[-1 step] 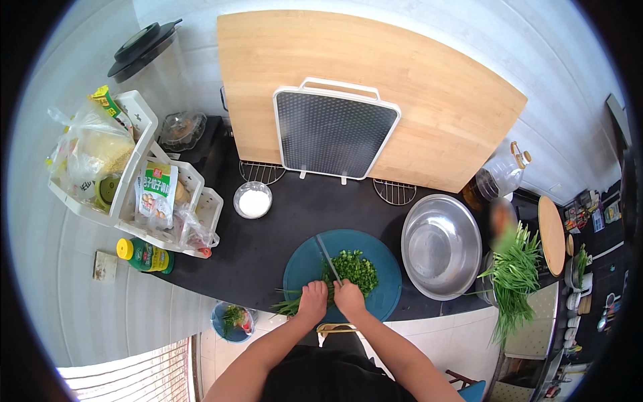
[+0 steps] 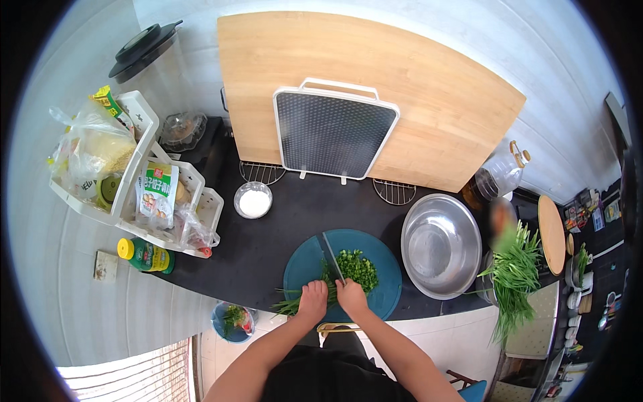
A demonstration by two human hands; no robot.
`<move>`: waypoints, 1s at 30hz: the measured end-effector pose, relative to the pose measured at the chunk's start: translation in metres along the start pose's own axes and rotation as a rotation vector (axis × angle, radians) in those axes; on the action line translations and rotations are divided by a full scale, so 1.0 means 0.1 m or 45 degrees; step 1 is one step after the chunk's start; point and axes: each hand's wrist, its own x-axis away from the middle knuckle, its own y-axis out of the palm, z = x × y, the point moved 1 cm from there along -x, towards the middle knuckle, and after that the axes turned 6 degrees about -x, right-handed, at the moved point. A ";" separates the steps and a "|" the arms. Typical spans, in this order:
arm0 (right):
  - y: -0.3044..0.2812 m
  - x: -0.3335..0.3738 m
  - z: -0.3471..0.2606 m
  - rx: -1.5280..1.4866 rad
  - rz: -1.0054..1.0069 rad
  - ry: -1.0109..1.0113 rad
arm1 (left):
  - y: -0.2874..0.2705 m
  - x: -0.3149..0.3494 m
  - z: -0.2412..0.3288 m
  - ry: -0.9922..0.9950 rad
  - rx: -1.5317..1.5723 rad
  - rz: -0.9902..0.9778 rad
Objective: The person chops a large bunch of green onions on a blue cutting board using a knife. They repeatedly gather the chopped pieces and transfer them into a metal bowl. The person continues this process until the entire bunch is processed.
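On a round teal cutting board [image 2: 385, 291] at the counter's front edge, my left hand [image 2: 313, 299] is closed over a bunch of long green chives [image 2: 288, 307], pressing it down. The leaf ends stick out to its left, past the board's rim. Close beside it, my right hand [image 2: 351, 297] grips a knife [image 2: 331, 254]; the handle is hidden in my fist. Its narrow blade points away from me, tilted slightly left. Chopped chives [image 2: 358, 269] lie heaped right of the blade, with a few bits on its left.
Right of the board stands a steel basin [image 2: 442, 246], and beyond it a big bunch of chives [image 2: 514, 281]. A small bowl of white powder [image 2: 253, 200] sits at the back left. White storage baskets [image 2: 124, 214] and a yellow-capped bottle [image 2: 146, 255] are further left. A bin [image 2: 234, 321] stands below.
The knife blade has shifted slightly to the right, toward the chopped heap. My left hand stays in place on the chives.
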 end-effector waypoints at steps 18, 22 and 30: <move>-0.29 0.72 0.36 0.149 -0.203 0.119 | 0.10 0.02 0.06 -0.084 0.049 0.058; -0.17 0.59 0.32 0.186 -0.233 0.093 | 0.10 0.01 0.06 -0.076 0.095 -0.052; -0.13 0.35 0.15 0.077 -0.052 0.077 | 0.10 -0.01 0.06 -0.097 0.172 -0.071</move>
